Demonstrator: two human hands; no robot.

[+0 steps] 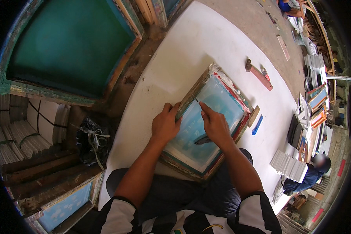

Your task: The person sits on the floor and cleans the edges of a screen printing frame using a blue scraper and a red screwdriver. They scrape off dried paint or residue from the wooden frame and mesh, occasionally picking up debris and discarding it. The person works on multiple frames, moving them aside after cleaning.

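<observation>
A wooden screen-printing frame [168, 160] with light blue mesh [218, 102] lies tilted across my lap and the white surface. My left hand [165, 123] grips its left rail, fingers wrapped over the wood. Over the mesh, my right hand [215, 125] is closed on a slim dark tool [196, 100] whose thin tip reaches the inner edge of the left rail. A dark grey piece [202, 140] shows below that hand; whether it belongs to the tool, I cannot tell. Red and white residue coats the frame's right rail [234, 91].
Right of the frame lie a hammer [259, 75], a small red-and-white tool [265, 73], a wooden strip [253, 116] and a blue cutter [257, 124]. A large green screen frame [54, 93] stands at left. At far right, a person [310, 173] sits near stacked white sheets [288, 165].
</observation>
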